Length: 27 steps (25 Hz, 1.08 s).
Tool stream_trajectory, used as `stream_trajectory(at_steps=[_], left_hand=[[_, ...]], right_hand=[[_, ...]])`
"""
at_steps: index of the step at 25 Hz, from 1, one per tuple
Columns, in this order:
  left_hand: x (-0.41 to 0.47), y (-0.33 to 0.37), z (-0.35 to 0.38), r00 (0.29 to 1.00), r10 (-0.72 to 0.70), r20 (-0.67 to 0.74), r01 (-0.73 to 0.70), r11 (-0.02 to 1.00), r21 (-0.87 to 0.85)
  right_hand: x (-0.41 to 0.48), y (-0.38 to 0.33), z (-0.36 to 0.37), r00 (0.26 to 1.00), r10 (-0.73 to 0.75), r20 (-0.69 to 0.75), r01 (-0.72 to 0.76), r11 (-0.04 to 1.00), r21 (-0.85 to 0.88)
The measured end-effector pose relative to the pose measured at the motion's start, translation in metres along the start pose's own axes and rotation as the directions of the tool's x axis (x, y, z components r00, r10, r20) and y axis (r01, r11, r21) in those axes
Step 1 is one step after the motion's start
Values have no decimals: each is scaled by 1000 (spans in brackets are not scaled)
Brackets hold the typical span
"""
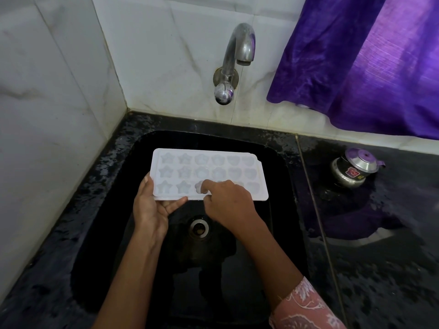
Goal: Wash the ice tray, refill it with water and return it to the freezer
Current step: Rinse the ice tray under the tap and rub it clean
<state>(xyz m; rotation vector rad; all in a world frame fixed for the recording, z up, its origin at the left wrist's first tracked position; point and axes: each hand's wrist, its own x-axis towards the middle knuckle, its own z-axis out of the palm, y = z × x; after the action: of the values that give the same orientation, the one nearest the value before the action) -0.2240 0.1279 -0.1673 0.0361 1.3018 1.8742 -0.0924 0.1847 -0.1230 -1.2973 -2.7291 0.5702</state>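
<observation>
Ice tray (209,167) was held roughly level over the black sink (107,233), cavities up, well below the tap (240,48) and above the drain (199,227); not resting on the basin. Left hand (148,207) carried the near-left corner: thumb on the top rim, fingers flat underneath, a closed grip on the tray. Right hand (228,200) worked the near row with the forefinger tip down in the third cavity, thumb against the near rim, other fingers curled in, so a light pinch across the rim rather than a free hand. No stream was visible from the spout; whether the tray was wet could not be told. Judged step: washing, cavity by cavity, with refill and freezer not yet reached. To do it well: rub each star and round mould to its floor and into the points, where residue would sit, and go row by row so none is skipped. The left-hand support should stay under the corner being pressed, since the tray looked thin and likely to flex or tip. Rinse under the tap with the far edge tilted down so the wash water drains into the basin. On the counter (380,269) to the right stood a lidded steel pot (354,169), apart from the work.
</observation>
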Motion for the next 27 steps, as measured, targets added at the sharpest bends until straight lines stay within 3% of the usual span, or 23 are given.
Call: stream_trajectory(at_steps=[4, 15, 20, 27], left_hand=[[0, 0, 1, 1000, 6, 15, -6, 1000, -10], [0, -3, 1, 1000, 10, 13, -10, 1000, -2], [-1, -5, 1, 1000, 20, -10, -20, 1000, 23], [-5, -7, 4, 1000, 20, -17, -19, 999, 32]], right_hand=[[2, -2, 1, 1000, -4, -3, 4, 998, -55], [2, 1, -3, 999, 1, 38, -2, 1000, 20], [3, -6, -10, 993, -73, -97, 79, 995, 62], [11, -17, 1, 996, -73, 58, 71, 997, 33]])
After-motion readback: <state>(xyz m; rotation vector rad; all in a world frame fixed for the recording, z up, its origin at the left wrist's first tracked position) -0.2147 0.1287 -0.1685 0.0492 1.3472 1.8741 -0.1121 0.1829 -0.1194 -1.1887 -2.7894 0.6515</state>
